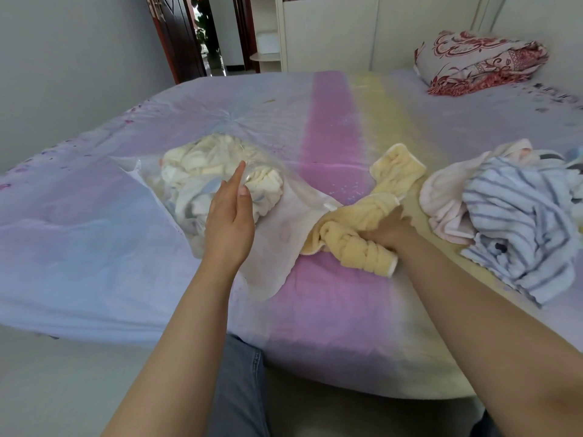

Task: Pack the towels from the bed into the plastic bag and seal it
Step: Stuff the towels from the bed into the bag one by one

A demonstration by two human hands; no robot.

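A clear plastic bag [277,247] lies on the bed with several pale towels [202,165] bunched inside it. My left hand [228,222] hovers over the bag's near part, fingers straight and together, thumb apart, holding nothing. My right hand [391,230] grips a yellow towel [356,222] that lies crumpled just right of the bag's open mouth, its far end [397,165] stretching away. A blue-and-white striped towel [520,228] and a pale pink towel [441,197] sit in a heap further right.
The bed [331,127] has a pastel sheet with lilac, pink and yellow bands. A folded red-patterned quilt [479,61] rests at the far right corner. A cream wardrobe [331,29] and an open doorway [208,33] stand beyond the bed. My knee [239,389] shows below the bed edge.
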